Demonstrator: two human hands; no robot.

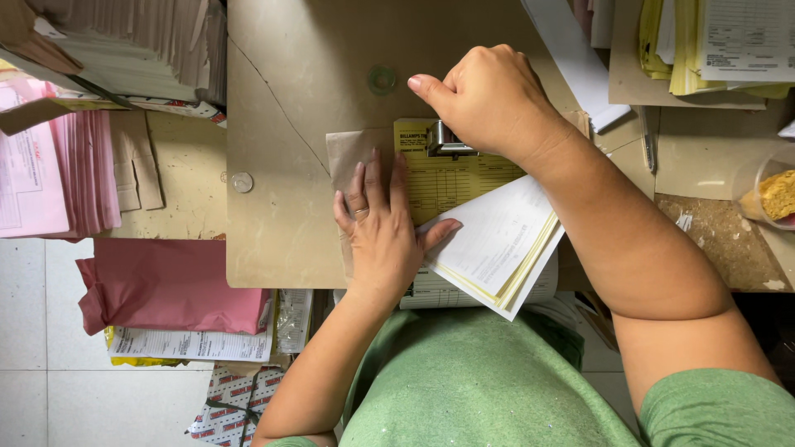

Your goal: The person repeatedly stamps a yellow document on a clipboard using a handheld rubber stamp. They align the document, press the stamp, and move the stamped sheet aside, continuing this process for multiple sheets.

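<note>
My right hand (489, 99) is closed over a metal stapler (447, 142) and presses it down on the top edge of a yellow printed form (451, 184). My left hand (383, 228) lies flat, fingers apart, on the form and on a brown paper strip (346, 153) at its left side, holding them on the beige desk (290, 124). The thumb lifts a sheaf of white and yellow sheets (497, 244) folded back to the right.
Stacks of pink papers (50, 174) and a pink wrapped bundle (166, 285) lie at the left. More paper piles (712, 45) and a pen (648, 141) sit at the back right. A clear plastic cup (766, 194) stands at the right edge.
</note>
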